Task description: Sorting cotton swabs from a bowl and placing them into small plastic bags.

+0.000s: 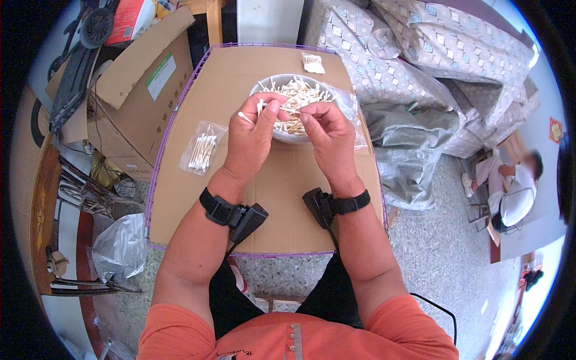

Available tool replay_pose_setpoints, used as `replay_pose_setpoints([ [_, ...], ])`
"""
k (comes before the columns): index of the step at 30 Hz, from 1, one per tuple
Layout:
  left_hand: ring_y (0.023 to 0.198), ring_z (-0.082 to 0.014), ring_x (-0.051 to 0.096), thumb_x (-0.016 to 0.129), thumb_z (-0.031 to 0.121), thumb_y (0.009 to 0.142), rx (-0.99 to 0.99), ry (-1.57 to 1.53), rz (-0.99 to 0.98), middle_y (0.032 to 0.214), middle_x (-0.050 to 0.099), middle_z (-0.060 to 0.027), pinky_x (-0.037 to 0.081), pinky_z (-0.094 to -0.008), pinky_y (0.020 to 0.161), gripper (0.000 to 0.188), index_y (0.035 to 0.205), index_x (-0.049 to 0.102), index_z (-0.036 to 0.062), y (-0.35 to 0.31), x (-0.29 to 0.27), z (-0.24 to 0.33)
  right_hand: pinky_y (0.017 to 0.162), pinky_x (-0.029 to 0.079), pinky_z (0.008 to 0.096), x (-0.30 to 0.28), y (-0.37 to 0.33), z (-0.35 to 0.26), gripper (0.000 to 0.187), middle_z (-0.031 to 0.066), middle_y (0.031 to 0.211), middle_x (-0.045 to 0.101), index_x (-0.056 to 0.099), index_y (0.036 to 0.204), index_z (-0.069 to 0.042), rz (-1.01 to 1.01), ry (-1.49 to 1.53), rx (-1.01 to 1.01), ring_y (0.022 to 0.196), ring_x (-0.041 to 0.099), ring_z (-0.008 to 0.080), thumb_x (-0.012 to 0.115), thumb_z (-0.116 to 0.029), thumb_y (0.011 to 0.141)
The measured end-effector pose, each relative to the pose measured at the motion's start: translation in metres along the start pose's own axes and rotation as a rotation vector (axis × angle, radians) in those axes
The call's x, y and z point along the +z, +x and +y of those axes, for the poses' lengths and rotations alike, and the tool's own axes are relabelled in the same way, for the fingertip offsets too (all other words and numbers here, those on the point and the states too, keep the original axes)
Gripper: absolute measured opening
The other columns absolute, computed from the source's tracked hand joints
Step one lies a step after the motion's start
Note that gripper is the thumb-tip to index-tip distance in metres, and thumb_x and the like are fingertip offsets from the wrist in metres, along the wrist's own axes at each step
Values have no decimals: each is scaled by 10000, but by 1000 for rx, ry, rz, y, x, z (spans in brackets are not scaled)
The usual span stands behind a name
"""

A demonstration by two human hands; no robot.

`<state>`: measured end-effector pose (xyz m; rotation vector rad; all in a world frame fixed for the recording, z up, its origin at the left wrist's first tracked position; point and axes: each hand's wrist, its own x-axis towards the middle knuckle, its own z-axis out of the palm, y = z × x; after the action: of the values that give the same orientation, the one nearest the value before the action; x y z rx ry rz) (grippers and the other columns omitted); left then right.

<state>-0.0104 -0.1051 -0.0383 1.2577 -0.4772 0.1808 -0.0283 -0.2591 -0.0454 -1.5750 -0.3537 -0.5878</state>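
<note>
Over the near rim of a round bowl (290, 137) heaped with loose cotton swabs (303, 91), both my hands work close together. My left hand (255, 135) is closed around a few cotton swabs (245, 117), whose white tips poke out past its fingers on the left. Thumb and forefinger of my right hand (329, 132) are pinched at the end of a cotton swab (290, 110) that spans the gap between the hands. My palms hide how many swabs are held. Left of the bowl lies a clear plastic bag (204, 148) with a row of swabs inside.
A small bundle of swabs (312, 63) lies beyond the bowl on the cardboard-topped table (258, 222). Clear plastic film (347, 102) sits right of the bowl. Large cardboard boxes (141, 99) stand left, wrapped patterned cushions (420, 72) right. Another person (516, 189) sits far right.
</note>
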Motion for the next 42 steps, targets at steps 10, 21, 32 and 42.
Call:
replay_pose_setpoints([
  [10, 732, -63, 550, 531, 167, 1000, 37, 249, -144, 796, 606, 4, 453, -221, 691, 185, 1049, 634, 22, -2, 1, -2, 749, 490, 213, -3, 2, -4, 69, 4, 921, 647, 613, 988, -22, 57, 166, -11, 836, 590, 59, 640, -32, 925],
  [21, 748, -57, 577, 570, 140, 977, 12, 262, -192, 847, 627, 3, 484, -213, 696, 145, 1028, 624, 16, -3, 2, -4, 756, 497, 220, -2, 1, -2, 82, 7, 933, 644, 607, 1004, -27, 36, 179, -9, 848, 597, 66, 640, -45, 930],
  [32, 746, -61, 579, 561, 139, 981, 41, 259, -165, 835, 625, 5, 485, -217, 697, 139, 1019, 623, 21, -5, 4, -5, 753, 498, 221, -1, 0, -4, 71, 6, 921, 650, 612, 996, -26, 34, 136, -3, 842, 602, 67, 636, -46, 933],
  [42, 750, -59, 577, 558, 147, 984, 56, 267, -160, 813, 617, 6, 487, -219, 699, 147, 1012, 623, 18, -5, 4, -6, 750, 495, 219, 1, 0, -6, 69, 8, 920, 653, 610, 996, -24, 32, 149, -3, 845, 610, 70, 634, -46, 934],
])
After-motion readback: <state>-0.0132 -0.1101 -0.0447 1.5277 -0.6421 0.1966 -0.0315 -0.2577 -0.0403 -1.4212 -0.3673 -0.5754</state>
